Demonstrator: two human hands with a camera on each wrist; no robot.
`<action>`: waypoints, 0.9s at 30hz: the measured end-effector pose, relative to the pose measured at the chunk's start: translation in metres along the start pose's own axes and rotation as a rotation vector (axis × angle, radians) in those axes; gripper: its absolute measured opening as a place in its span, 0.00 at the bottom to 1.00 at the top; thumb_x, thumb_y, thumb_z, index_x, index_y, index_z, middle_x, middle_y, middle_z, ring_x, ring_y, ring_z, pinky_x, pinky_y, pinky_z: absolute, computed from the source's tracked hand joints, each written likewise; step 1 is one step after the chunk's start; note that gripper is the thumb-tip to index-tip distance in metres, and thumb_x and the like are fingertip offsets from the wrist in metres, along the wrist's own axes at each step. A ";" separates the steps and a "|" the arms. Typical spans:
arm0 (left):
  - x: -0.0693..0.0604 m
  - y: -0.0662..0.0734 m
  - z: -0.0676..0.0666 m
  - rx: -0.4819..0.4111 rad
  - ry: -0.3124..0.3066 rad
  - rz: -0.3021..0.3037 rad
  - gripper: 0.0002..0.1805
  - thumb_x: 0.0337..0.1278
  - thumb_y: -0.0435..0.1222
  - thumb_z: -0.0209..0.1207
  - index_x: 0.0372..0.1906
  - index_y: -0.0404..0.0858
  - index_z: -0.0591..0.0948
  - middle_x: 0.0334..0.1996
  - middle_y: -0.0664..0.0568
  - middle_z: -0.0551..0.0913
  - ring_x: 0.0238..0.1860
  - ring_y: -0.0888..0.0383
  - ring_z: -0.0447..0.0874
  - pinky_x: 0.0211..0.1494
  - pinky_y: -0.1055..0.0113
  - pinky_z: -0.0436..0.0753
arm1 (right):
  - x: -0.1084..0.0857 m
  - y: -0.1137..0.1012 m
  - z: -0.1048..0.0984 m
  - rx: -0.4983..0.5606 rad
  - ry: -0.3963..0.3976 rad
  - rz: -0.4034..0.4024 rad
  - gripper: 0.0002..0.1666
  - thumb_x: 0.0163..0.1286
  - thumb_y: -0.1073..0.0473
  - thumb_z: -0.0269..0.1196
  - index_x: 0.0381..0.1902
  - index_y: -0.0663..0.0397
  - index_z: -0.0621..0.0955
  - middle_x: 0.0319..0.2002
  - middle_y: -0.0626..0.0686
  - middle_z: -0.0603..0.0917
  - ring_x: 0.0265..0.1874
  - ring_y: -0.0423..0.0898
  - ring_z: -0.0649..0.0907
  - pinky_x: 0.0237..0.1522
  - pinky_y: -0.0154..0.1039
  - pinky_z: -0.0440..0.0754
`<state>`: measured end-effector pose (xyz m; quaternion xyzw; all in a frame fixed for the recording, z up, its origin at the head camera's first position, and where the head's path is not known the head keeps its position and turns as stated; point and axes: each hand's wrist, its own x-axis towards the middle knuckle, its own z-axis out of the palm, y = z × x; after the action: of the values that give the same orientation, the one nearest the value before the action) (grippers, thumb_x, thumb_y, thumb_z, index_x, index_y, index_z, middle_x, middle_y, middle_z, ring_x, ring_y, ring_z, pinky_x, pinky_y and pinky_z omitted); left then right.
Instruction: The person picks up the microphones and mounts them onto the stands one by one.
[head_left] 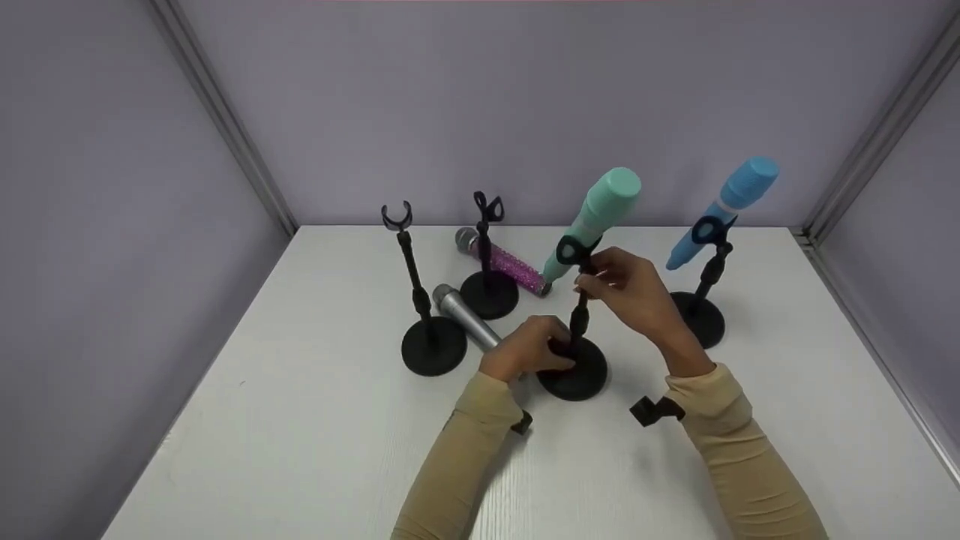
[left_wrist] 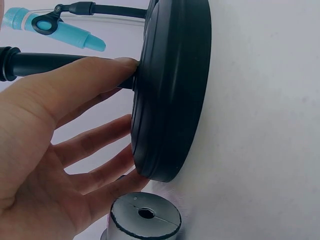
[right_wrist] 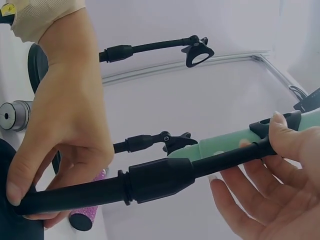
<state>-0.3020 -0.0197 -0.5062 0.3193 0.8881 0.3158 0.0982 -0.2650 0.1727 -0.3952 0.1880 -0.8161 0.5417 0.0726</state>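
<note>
A black microphone stand [head_left: 581, 382] stands upright, with a mint green microphone [head_left: 604, 202] tilted in its clip. My left hand [head_left: 531, 346] grips the bottom of its pole, the thumb [left_wrist: 107, 70] along the pole and the other fingertips against the round base [left_wrist: 170, 90]. Higher up, just under the clip, my right hand [head_left: 634, 292] pinches the pole between thumb [right_wrist: 282, 130] and fingers. A silver microphone [head_left: 469, 319] lies beside the left hand, its lower end partly hidden. Behind the green one's lower end lies a glittery pink microphone [head_left: 514, 266].
On the right, another stand [head_left: 701, 319] holds a blue microphone [head_left: 739, 191]. Two stands with no microphone, one with a C-shaped holder [head_left: 433, 349] and one with a clip [head_left: 489, 296], stand left of the hands. Panels enclose the white table [head_left: 300, 435].
</note>
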 end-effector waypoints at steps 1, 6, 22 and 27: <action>0.000 0.000 0.000 0.000 0.000 -0.004 0.12 0.56 0.35 0.74 0.44 0.36 0.91 0.48 0.50 0.88 0.52 0.58 0.83 0.60 0.69 0.82 | 0.000 -0.001 0.000 -0.002 0.000 0.002 0.11 0.72 0.63 0.66 0.48 0.64 0.82 0.43 0.62 0.88 0.39 0.34 0.88 0.45 0.30 0.87; -0.001 0.001 -0.001 -0.004 -0.001 -0.032 0.14 0.56 0.36 0.74 0.46 0.35 0.90 0.50 0.50 0.87 0.54 0.57 0.83 0.62 0.68 0.81 | 0.003 -0.005 0.000 0.014 0.000 -0.011 0.11 0.73 0.63 0.65 0.48 0.66 0.80 0.42 0.61 0.87 0.40 0.36 0.88 0.44 0.31 0.88; -0.001 0.001 -0.001 -0.007 -0.005 -0.028 0.14 0.56 0.36 0.74 0.46 0.36 0.90 0.50 0.50 0.87 0.55 0.57 0.83 0.63 0.68 0.81 | 0.007 -0.008 0.005 0.089 0.139 -0.110 0.09 0.72 0.66 0.66 0.48 0.64 0.81 0.37 0.52 0.84 0.36 0.45 0.89 0.37 0.34 0.90; -0.001 0.001 -0.001 -0.024 -0.006 -0.023 0.13 0.56 0.36 0.74 0.46 0.37 0.91 0.49 0.51 0.87 0.53 0.58 0.83 0.62 0.69 0.81 | 0.007 -0.006 0.007 0.110 0.186 -0.171 0.09 0.71 0.67 0.66 0.46 0.65 0.82 0.35 0.46 0.84 0.33 0.40 0.88 0.35 0.34 0.89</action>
<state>-0.3010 -0.0203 -0.5051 0.3088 0.8876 0.3242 0.1081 -0.2688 0.1623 -0.3911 0.2093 -0.7559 0.5927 0.1833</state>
